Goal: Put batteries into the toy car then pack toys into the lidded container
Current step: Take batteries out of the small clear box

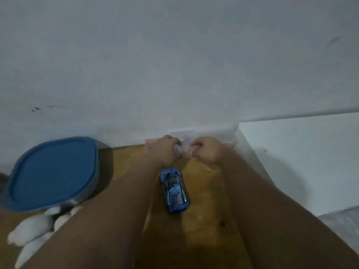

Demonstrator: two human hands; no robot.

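A shiny blue toy car (pixel 174 190) lies on the wooden table (pixel 204 191) between my forearms. Past it, near the wall, my left hand (pixel 168 150) and my right hand (pixel 206 150) both have curled fingers on a small clear plastic package (pixel 183 147); its contents are too blurred to make out. A container with a blue lid (pixel 52 171) sits shut at the left. A white plush toy (pixel 33 232) lies in front of that container, partly hidden by my left arm.
A white wall (pixel 174 65) rises right behind the table. At the right a white block or cabinet (pixel 301 158) borders the table. A pale pink thing (pixel 150 142) peeks out behind my left hand.
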